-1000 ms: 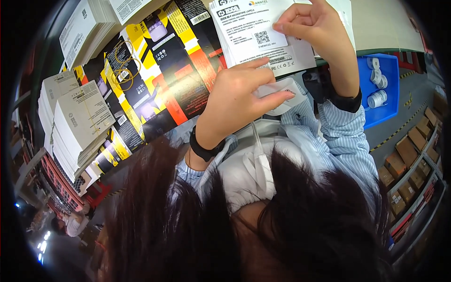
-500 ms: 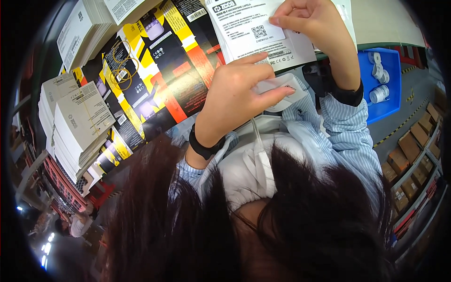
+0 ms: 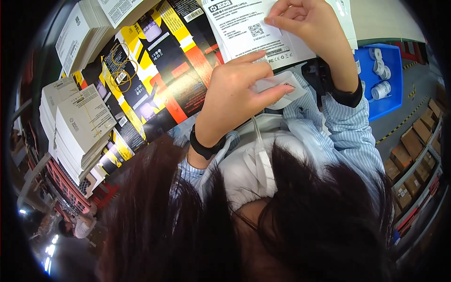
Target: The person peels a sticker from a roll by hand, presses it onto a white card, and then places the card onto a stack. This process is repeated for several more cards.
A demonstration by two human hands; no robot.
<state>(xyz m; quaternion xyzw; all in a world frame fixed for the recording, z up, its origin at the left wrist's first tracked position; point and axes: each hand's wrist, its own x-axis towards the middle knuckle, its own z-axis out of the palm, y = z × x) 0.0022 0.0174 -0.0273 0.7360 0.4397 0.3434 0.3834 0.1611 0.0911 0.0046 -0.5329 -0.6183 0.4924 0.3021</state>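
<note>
At the top middle lies a flat white printed package [image 3: 235, 42] with a square code on it, other white sheets or packages showing beneath. My right hand [image 3: 305, 21] is over its upper right part, thumb and index finger pinched together against its surface. Whatever is between those fingertips is too small or hidden to make out. My left hand [image 3: 237, 91] is at the package's near edge, the index finger stretched along that edge. Between its thumb and fingers is a curled white strip of label paper [image 3: 282, 96], partly hidden by the hand.
Left of the package, black, yellow and red printed packaging [image 3: 164, 61] covers the table, with tan rubber bands [image 3: 123, 75] on it. Stacks of white boxes [image 3: 82, 117] stand at the left and upper left. A blue bin [image 3: 392, 101] with several white label rolls [image 3: 380, 89] sits at right.
The view has shifted slightly, so the package appears a little farther left and up. Both hands keep nearly the same pose; the right fingertips remain pinched at the package.
</note>
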